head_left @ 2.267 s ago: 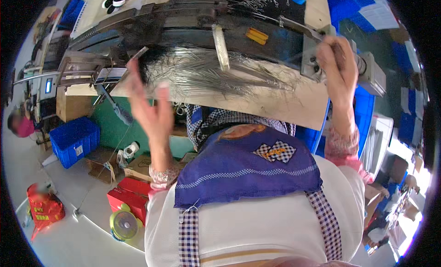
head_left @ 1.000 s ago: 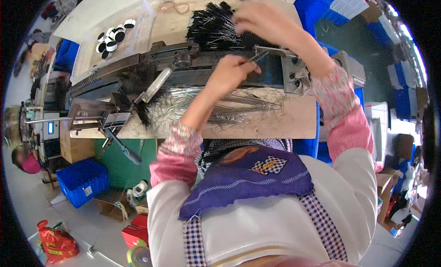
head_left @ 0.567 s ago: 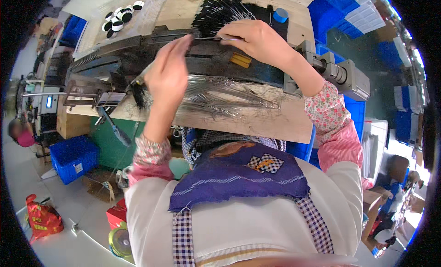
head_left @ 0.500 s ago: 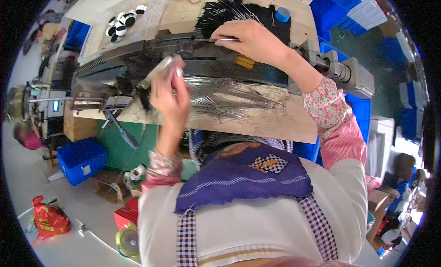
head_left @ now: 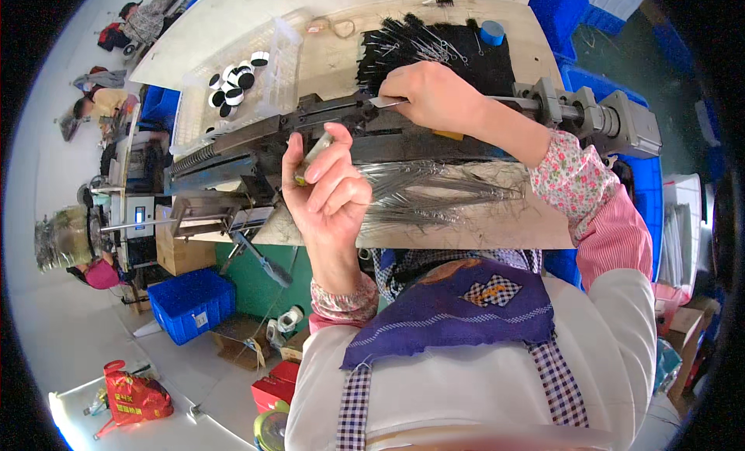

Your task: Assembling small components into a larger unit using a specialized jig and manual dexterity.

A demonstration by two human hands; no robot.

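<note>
My left hand is raised before the machine, palm up, its fingers curled round a small pale metallic piece that shows between thumb and forefinger; its kind is unclear. Above the dark metal machine bed, my right hand is closed on a flat silvery strip, whose end sticks out leftward from the fingertips. Under the right forearm a yellow piece is partly hidden. Loose thin metal wires lie in a bundle along the bench's near side.
Several twisted-wire brushes lie on a black mat beside a blue round lid. A clear plastic basket holds black-and-white round pieces. A motor-like grey unit closes off the machine's right end. Blue crates stand around.
My left hand has turned palm up and its fingers have curled. The right hand stays over the machine with the silvery strip. The whole view has shifted, with the scene lower and further right.
</note>
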